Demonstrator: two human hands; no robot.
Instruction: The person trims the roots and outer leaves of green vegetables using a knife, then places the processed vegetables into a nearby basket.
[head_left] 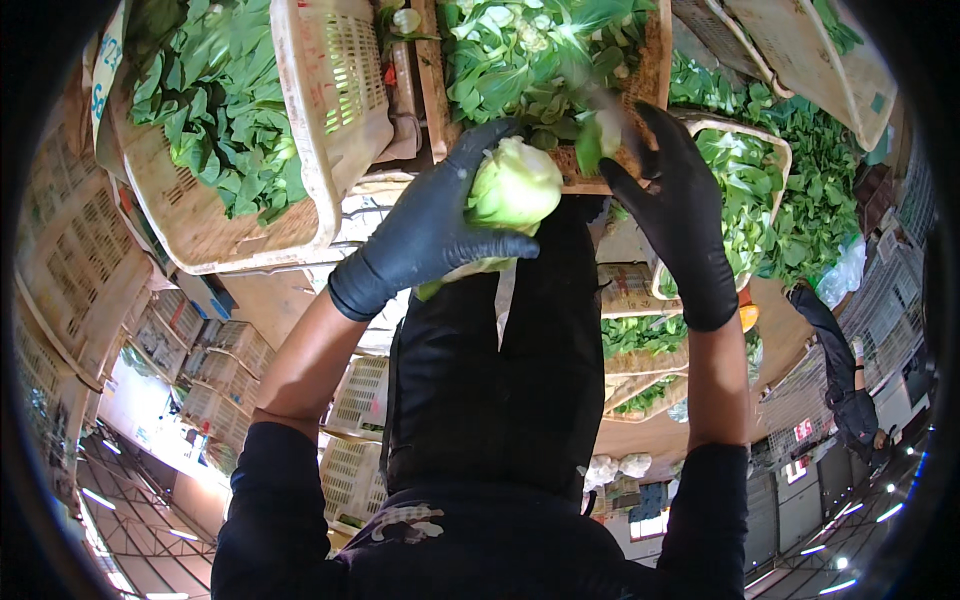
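My left hand [425, 225], in a black glove, is wrapped round a head of leafy greens with a thick pale-green base [515, 185], the cut end facing up and away. My right hand [682, 200], gloved in black too, is held apart from it with thumb and fingers spread. Just off the right thumb tip is a loose green leaf [590, 145], partly blurred; whether it touches the thumb I cannot tell. Beyond both hands stands a crate [655, 60] filled with leafy greens and loose leaves [540, 65].
A large pale plastic crate [310, 130] of greens stands at left, tilted. To the right, another crate [785, 165] holds greens, beside a big heap of leaves [815, 190]. Stacked crates [75, 240] line the far left. Another person [850, 385] is at the far right.
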